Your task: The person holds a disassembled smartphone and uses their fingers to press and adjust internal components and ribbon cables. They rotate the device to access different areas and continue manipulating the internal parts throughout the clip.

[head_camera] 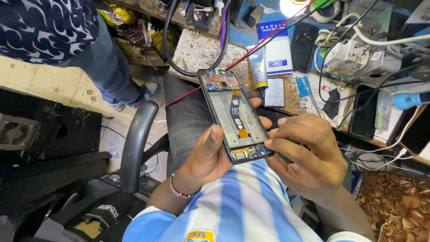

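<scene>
Black opened smartphone frame [235, 115] with exposed boards sits mid-frame, clamped along its edge by the left hand [204, 157] for steadiness, while right hand [304, 154] fingertips pinch together at its lower corner.

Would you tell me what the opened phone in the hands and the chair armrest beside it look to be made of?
Opened phone: seemingly a black matte plastic frame around a dull grey metal plate, with blue circuit boards and an orange flex ribbon showing. The left hand cradles it; the right hand pinches its lower corner. Chair armrest: probably moulded plastic, dark grey, smooth with a soft sheen.
</scene>
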